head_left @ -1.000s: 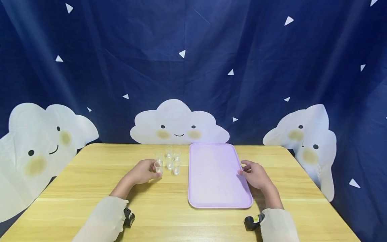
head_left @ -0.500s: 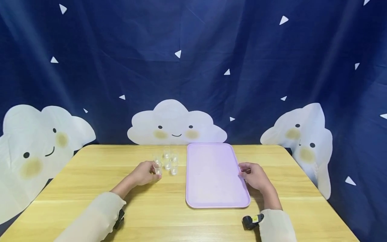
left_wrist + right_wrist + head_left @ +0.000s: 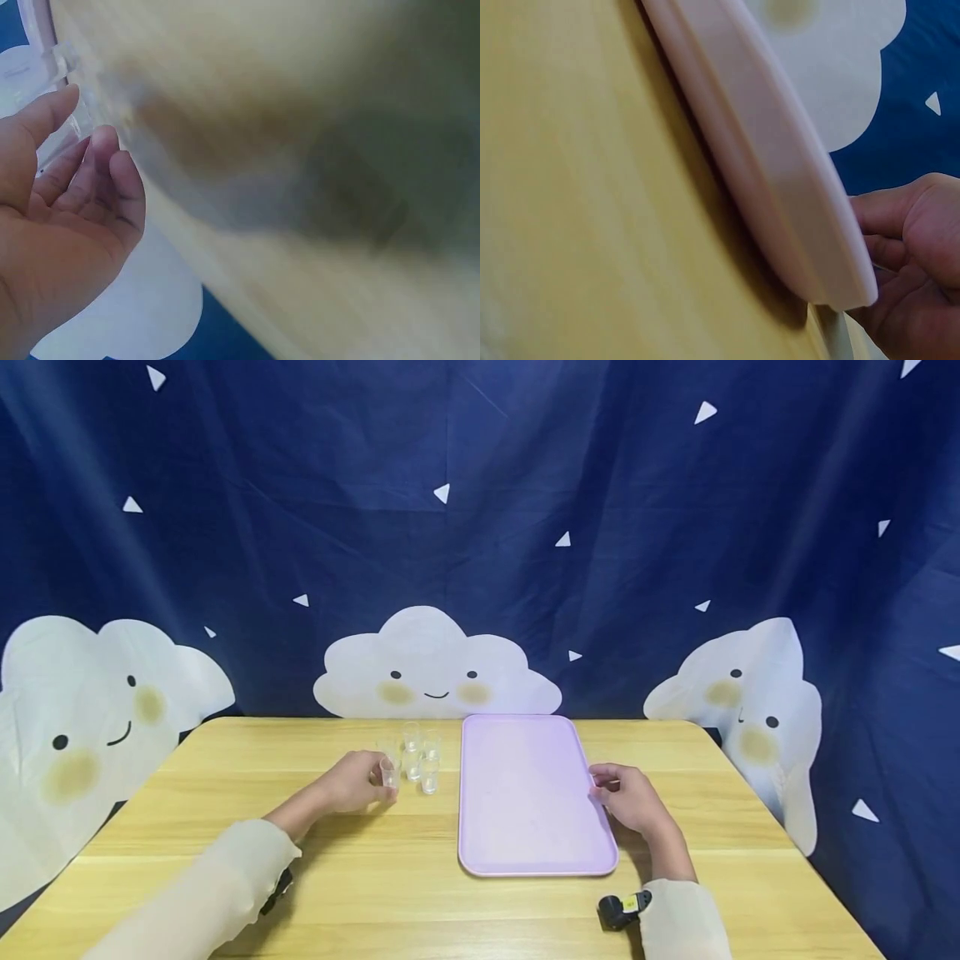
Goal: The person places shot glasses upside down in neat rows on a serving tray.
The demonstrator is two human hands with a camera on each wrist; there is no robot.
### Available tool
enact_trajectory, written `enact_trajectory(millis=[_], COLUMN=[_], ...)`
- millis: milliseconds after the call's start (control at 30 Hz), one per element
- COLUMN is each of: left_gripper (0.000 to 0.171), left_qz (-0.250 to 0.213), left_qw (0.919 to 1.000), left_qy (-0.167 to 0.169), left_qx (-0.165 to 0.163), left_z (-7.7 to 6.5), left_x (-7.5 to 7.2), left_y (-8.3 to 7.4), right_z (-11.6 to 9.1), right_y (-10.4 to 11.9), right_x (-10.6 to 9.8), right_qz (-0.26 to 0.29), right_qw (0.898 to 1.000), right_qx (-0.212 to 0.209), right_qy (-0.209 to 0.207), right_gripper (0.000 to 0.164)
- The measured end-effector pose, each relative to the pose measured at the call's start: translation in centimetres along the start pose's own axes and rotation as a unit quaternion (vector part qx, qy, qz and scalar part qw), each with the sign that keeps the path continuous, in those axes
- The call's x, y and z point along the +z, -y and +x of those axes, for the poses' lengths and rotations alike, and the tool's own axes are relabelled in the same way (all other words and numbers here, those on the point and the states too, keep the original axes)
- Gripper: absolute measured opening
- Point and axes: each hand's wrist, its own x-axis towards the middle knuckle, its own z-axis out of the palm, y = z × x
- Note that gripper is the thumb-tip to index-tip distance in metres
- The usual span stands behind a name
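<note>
A small clear cup [image 3: 389, 772] is pinched between the thumb and fingers of my left hand [image 3: 355, 782], at the near left of a cluster of similar clear cups [image 3: 429, 779]. In the left wrist view the left hand [image 3: 71, 225] has its fingers bent, and the clear plastic [image 3: 73, 133] shows partly behind the thumb and fingers. My right hand [image 3: 633, 797] holds the right rim of a lilac tray [image 3: 534, 810], thumb at the edge. From the right wrist the tray's flared side [image 3: 780, 165] hides part of the right hand [image 3: 922, 262].
All of this is on a wooden table [image 3: 375, 893]. Several clear cups stand between the left hand and the tray. A dark blue curtain [image 3: 360, 510] with white clouds hangs behind. A small black camera [image 3: 621, 910] sits by the right sleeve.
The left forearm has swung outward to the left while the hand stays at the same cup. The whole head view has shifted slightly. The right hand stays at the tray's rim.
</note>
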Motion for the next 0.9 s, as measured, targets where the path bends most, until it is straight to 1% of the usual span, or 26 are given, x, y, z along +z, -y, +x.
enact_trajectory(millis=[133, 267, 333, 467, 633, 767, 900], left_gripper=[0.015, 0.014, 0.015, 0.015, 0.014, 0.016, 0.018], left_qz=[-0.007, 0.003, 0.015, 0.022, 0.021, 0.034, 0.042], left_qw=[0.9997, 0.9986, 0.9980, 0.9969, 0.9952, 0.9952, 0.9939], left_qy=[0.005, 0.006, 0.004, 0.007, 0.015, 0.020, 0.022], left_qx=[0.023, 0.052, 0.061, 0.075, 0.094, 0.089, 0.100], left_z=[0.2, 0.6, 0.8, 1.7, 3.4, 4.7, 6.2], left_x=[-1.2, -2.3, -2.9, -3.7, -4.1, -4.2, -3.9], left_y=[-0.6, -1.3, -1.8, -2.8, -4.4, -5.9, -7.3], right_z=[0.0, 0.0, 0.0, 0.0, -0.1, 0.0, 0.0], right_y=[-0.1, -0.2, -0.2, -0.2, -0.1, -0.1, -0.1], right_x=[0.1, 0.1, 0.0, -0.1, -0.3, -0.3, -0.1], right_qz=[-0.001, 0.001, 0.001, 0.000, 0.001, 0.005, 0.007], right_qw=[1.000, 1.000, 1.000, 1.000, 1.000, 1.000, 1.000], right_qx=[0.001, -0.003, -0.007, -0.012, -0.013, -0.007, -0.003], right_qy=[-0.001, -0.001, 0.000, 0.003, 0.003, 0.005, 0.004], right_gripper=[0.037, 0.036, 0.036, 0.036, 0.037, 0.037, 0.036])
